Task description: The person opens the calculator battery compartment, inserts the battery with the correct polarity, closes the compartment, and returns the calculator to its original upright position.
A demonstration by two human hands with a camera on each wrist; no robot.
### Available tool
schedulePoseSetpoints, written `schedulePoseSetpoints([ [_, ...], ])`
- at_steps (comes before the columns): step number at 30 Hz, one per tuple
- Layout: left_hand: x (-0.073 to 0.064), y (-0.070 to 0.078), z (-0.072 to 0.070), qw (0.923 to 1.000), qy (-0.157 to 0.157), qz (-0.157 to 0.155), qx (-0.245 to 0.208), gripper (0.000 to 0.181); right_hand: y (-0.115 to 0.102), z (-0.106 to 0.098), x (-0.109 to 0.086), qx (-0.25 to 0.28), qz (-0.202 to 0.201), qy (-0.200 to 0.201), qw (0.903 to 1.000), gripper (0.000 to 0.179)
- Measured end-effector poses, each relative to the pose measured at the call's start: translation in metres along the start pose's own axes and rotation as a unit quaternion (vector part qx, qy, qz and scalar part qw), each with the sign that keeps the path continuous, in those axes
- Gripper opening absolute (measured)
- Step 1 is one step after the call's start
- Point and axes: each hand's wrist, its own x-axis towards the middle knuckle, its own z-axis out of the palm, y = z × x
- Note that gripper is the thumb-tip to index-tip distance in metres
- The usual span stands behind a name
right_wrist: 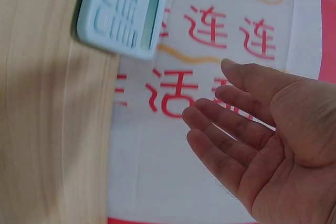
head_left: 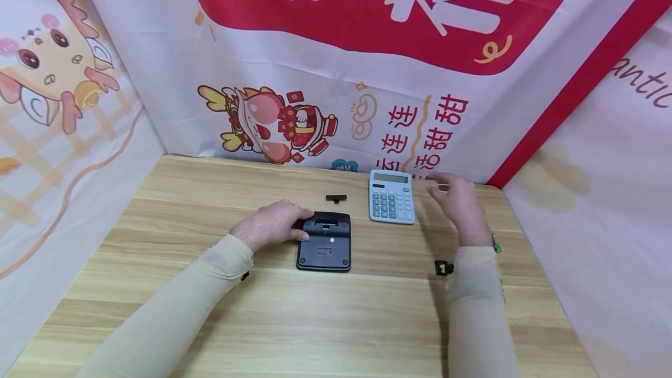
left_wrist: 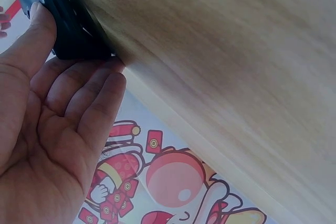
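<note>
A black calculator (head_left: 324, 249) lies face down on the wooden table, an open battery slot showing near its far end. My left hand (head_left: 278, 223) holds its left edge, thumb on the upturned back and fingers round the far corner; the left wrist view shows that thumb (left_wrist: 42, 35) against the black casing. A small black battery cover (head_left: 336, 198) lies beyond the calculator. My right hand (head_left: 458, 203) hovers just right of a light blue calculator (head_left: 391, 197), which lies face up near the back edge. In the right wrist view its fingers (right_wrist: 226, 145) are relaxed and hold nothing.
A small black-and-yellow object (head_left: 443, 267) sits beside the right sleeve, and a green-yellow item (head_left: 496, 243) is partly hidden behind that wrist. A small dark piece (head_left: 245, 276) shows by the left sleeve. Printed cloth (head_left: 336, 63) hangs along the table's back edge.
</note>
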Motion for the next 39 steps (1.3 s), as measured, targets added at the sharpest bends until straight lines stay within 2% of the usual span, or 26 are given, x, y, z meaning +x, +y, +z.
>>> schedulePoseSetpoints([
  [6, -0.001, 0.000, 0.000, 1.0000, -0.001, -0.006, -0.006, 0.065, 0.024, -0.017, -0.003, 0.022, 0.033, -0.002, 0.9992, 0.055],
  [13, 0.000, 0.000, -0.001, 0.9999, 0.003, -0.008, -0.007, 0.065, 0.064, -0.033, -0.009, 0.014, 0.016, 0.007, 0.9998, 0.048],
  [22, -0.001, 0.000, 0.000, 0.9999, 0.004, -0.010, -0.006, 0.065, 0.104, -0.051, -0.024, -0.016, 0.015, -0.046, 0.9987, 0.045],
  [31, -0.001, 0.001, 0.000, 0.9999, 0.004, -0.011, 0.000, 0.064, 0.132, -0.063, -0.035, -0.018, 0.064, -0.087, 0.9940, 0.044],
  [39, -0.001, 0.001, 0.000, 1.0000, 0.003, -0.006, 0.000, 0.064, 0.152, -0.063, -0.037, 0.010, 0.119, -0.126, 0.9848, 0.042],
])
